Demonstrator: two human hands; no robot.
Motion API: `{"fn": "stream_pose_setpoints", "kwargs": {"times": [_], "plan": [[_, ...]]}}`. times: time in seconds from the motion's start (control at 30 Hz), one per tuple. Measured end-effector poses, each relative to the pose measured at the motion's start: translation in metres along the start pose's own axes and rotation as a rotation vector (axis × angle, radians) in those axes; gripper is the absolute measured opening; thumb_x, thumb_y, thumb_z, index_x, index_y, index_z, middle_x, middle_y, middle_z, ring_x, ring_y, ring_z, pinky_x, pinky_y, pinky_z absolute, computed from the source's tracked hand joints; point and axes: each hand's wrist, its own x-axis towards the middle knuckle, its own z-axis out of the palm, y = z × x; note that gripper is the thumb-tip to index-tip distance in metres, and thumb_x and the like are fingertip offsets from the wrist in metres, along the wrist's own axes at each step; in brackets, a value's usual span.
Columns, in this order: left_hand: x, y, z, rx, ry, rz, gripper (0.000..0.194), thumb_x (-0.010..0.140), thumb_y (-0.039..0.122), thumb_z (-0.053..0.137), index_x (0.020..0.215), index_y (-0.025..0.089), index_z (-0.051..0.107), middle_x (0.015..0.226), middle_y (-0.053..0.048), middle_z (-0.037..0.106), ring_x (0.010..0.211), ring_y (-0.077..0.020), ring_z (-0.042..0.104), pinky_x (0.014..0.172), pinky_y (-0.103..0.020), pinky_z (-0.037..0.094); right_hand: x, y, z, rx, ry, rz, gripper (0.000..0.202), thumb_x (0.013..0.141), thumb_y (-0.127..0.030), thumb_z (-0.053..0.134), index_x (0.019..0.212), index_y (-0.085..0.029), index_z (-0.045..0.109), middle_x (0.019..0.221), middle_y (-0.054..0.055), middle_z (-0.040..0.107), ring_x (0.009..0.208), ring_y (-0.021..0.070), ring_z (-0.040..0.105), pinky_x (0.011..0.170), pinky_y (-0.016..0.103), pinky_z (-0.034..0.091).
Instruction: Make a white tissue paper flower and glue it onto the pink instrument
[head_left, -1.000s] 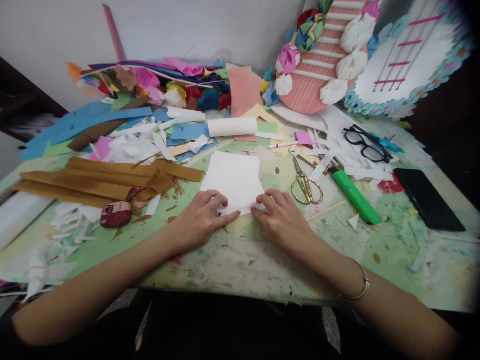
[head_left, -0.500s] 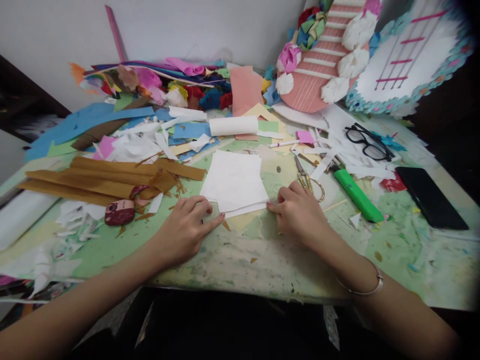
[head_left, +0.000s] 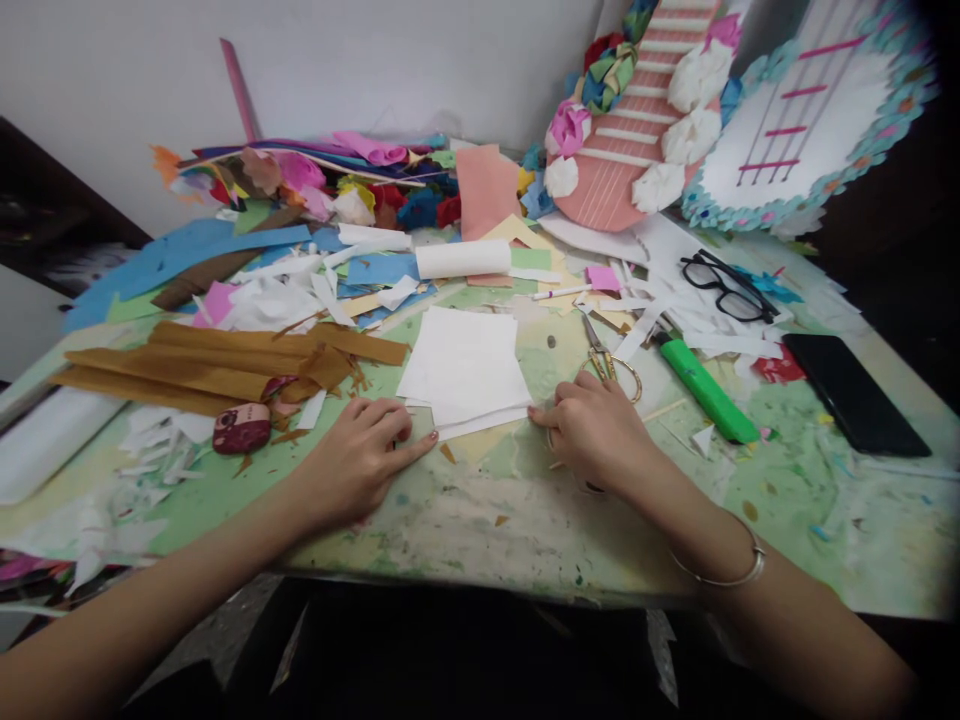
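White paper sheets (head_left: pixel 466 362) lying flat, looking light and easy to crease

Well to the left of the bare left hand (head_left: pixel 360 455), mustard-brown strips of creased paper (head_left: pixel 202 365) are lying in a loose bundle. Nearer that hand, a small rounded maroon-and-pink object (head_left: pixel 241 428) is sitting on the mottled pale-green tabletop (head_left: pixel 465 510). The left hand is resting palm down with its fingers loosely curled, one digit pointing toward the sheets' near left corner; nothing is showing in its grasp, and whether that digit is touching the paper is hard to tell.

Between the hands and just beyond the fingertips, the sheets are lying layered and slightly out of line, a lower edge peeping from under the top piece. They are looking thin and flexible, probably sliding over one another and creasing or tearing readily. The near corners are offering the best hold: a soft pinch through every layer, the free hand pressing flat.

The bare right hand (head_left: pixel 596 430) is half curled, one fingertip meeting the near right corner; whether its other fingers are enclosing anything is hidden. It is partly covering gold-handled metal scissors (head_left: pixel 601 357). Farther right, a bright green plastic-handled cutter (head_left: pixel 709 390) and a flat black phone (head_left: pixel 859 395) are lying apart from it.
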Motion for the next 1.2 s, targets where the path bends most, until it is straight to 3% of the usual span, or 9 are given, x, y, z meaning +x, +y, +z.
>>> {"fn": "stream_pose_setpoints", "kwargs": {"times": [0.2,0.3,0.4,0.6,0.7,0.77,0.87,1.03,1.2], "plan": [[0.01,-0.004,-0.017,0.02,-0.012,0.055,0.025,0.082,0.011,0.052,0.098,0.018,0.07,0.09,-0.012,0.063,0.096,-0.0316,0.056,0.076,-0.046,0.041,0.0,0.001,-0.002,0.023,-0.015,-0.057,0.028,0.087,-0.012,0.053,0.091,-0.026,0.078,0.079,0.009,0.065,0.083,0.0249,0.052,0.065,0.035,0.027],[0.029,-0.005,-0.024,-0.142,0.137,0.011,0.02,0.083,0.01,0.052,0.086,0.017,0.07,0.087,-0.01,0.062,0.089,-0.025,0.058,0.075,-0.04,0.043,0.0,0.007,-0.005,0.072,-0.005,-0.101,0.029,0.086,-0.01,0.053,0.093,-0.024,0.078,0.078,0.009,0.067,0.079,0.0223,0.056,0.066,0.033,0.032],[0.061,-0.009,-0.021,-0.316,0.208,-0.055,0.019,0.086,0.015,0.053,0.095,0.016,0.069,0.091,-0.009,0.062,0.082,-0.0184,0.058,0.073,-0.033,0.046,0.003,0.022,-0.008,0.163,0.084,0.014,0.029,0.085,-0.01,0.052,0.093,-0.023,0.077,0.081,0.007,0.068,0.08,0.0198,0.059,0.067,0.029,0.038],[0.135,-0.011,-0.006,-0.504,-0.092,0.125,0.026,0.084,0.039,0.062,0.093,0.015,0.066,0.103,-0.011,0.059,0.097,-0.022,0.055,0.086,-0.034,0.045,0.013,0.062,-0.001,0.093,0.201,0.404,0.024,0.083,-0.02,0.055,0.101,-0.007,0.063,0.101,0.02,0.063,0.095,0.0315,0.058,0.073,0.035,0.041],[0.15,0.003,-0.006,-0.395,-0.232,0.149,0.046,0.074,0.057,0.066,0.086,0.013,0.06,0.094,-0.011,0.058,0.086,-0.0238,0.054,0.076,-0.035,0.045,0.016,0.071,0.006,0.091,0.171,0.478,0.025,0.082,-0.021,0.058,0.103,-0.006,0.059,0.1,0.021,0.063,0.091,0.0301,0.06,0.07,0.033,0.04],[0.149,0.013,-0.006,-0.266,-0.316,0.104,0.044,0.073,0.054,0.065,0.086,0.012,0.058,0.089,-0.011,0.059,0.078,-0.0241,0.053,0.068,-0.035,0.044,0.018,0.073,0.008,0.108,0.147,0.501,0.026,0.083,-0.02,0.058,0.105,-0.007,0.058,0.097,0.019,0.065,0.087,0.028,0.062,0.067,0.031,0.04],[0.141,0.019,-0.007,-0.297,-0.389,0.03,0.013,0.075,0.027,0.056,0.078,0.015,0.059,0.08,-0.008,0.06,0.068,-0.02,0.051,0.062,-0.031,0.037,0.02,0.074,0.007,0.13,0.119,0.525,0.031,0.082,-0.018,0.054,0.111,-0.006,0.055,0.095,0.02,0.067,0.085,0.0285,0.063,0.064,0.032,0.039],[0.137,-0.002,-0.006,-1.036,-0.332,-0.311,0.012,0.064,0.013,0.062,0.054,0.015,0.056,0.053,0.002,0.049,0.053,-0.0105,0.037,0.055,-0.025,0.029,0.023,0.072,0.004,0.15,0.092,0.543,0.045,0.077,-0.021,0.055,0.117,-0.002,0.052,0.094,0.023,0.067,0.083,0.0322,0.063,0.061,0.034,0.038],[0.145,-0.035,-0.003,-1.407,-0.105,-0.567,0.014,0.072,0.027,0.069,0.068,0.015,0.063,0.057,0.004,0.053,0.049,-0.0073,0.045,0.047,-0.019,0.036,0.019,0.071,-0.001,0.159,0.068,0.545,0.062,0.07,-0.02,0.059,0.126,0.001,0.045,0.094,0.023,0.067,0.08,0.0308,0.064,0.056,0.031,0.036]]}}
